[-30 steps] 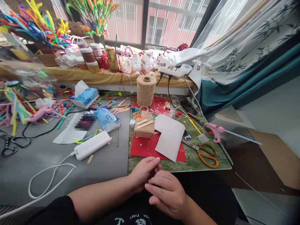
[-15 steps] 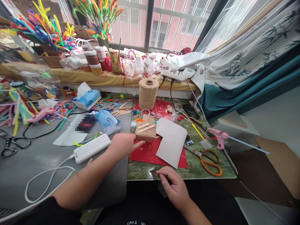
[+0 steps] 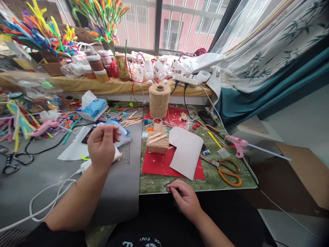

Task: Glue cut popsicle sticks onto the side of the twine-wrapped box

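Note:
My left hand (image 3: 101, 145) is raised over the white power strip (image 3: 117, 156) and a blue tissue pack (image 3: 123, 135). Its fingers are curled with the thumb against them, and nothing shows in them. Low at the table's front edge rests my right hand (image 3: 187, 199), fingers closed and no object visible in them. Between and beyond the hands stands a small twine-wrapped box (image 3: 157, 145) with craft sticks (image 3: 157, 138) lying across its top. A cut white sheet (image 3: 189, 147) lies beside it, partly over red paper (image 3: 156, 166).
Behind the box stands a twine spool (image 3: 159, 101). At right lie orange-handled scissors (image 3: 229, 176) and a pink glue gun (image 3: 238, 144). Another pink glue gun (image 3: 45, 127), black scissors (image 3: 14, 161) and a white cable (image 3: 48, 192) occupy the left side.
My left hand has let go of the twine-wrapped box and moved left and up, its fingers curling. The box stays where it was. My right hand has hardly moved.

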A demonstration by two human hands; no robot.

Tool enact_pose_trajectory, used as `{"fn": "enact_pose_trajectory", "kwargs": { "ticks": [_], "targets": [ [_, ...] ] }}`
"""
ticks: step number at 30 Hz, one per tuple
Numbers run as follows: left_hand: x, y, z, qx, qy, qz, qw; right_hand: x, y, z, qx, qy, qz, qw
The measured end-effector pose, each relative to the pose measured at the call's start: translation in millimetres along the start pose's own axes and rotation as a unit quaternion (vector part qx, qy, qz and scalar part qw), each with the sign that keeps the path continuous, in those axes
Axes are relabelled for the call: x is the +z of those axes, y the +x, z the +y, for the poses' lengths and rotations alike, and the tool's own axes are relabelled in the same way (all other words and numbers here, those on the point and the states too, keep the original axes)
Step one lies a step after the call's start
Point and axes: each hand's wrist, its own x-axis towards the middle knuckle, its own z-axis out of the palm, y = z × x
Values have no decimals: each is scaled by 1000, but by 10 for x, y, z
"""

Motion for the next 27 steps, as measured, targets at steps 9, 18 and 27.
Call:
{"fn": "enact_pose_trajectory", "kwargs": {
  "ticks": [9,18,27],
  "targets": [
    [206,22,-208,248,227,-413,846,22,-20,-3,-6,-4,3,1000],
    [413,493,-249,298,270,-532,745,19,-13,-37,2,1,-7,1000],
    [520,560,-257,245,194,-569,761,13,24,-33,4,-6,-1,1000]
  ]
}}
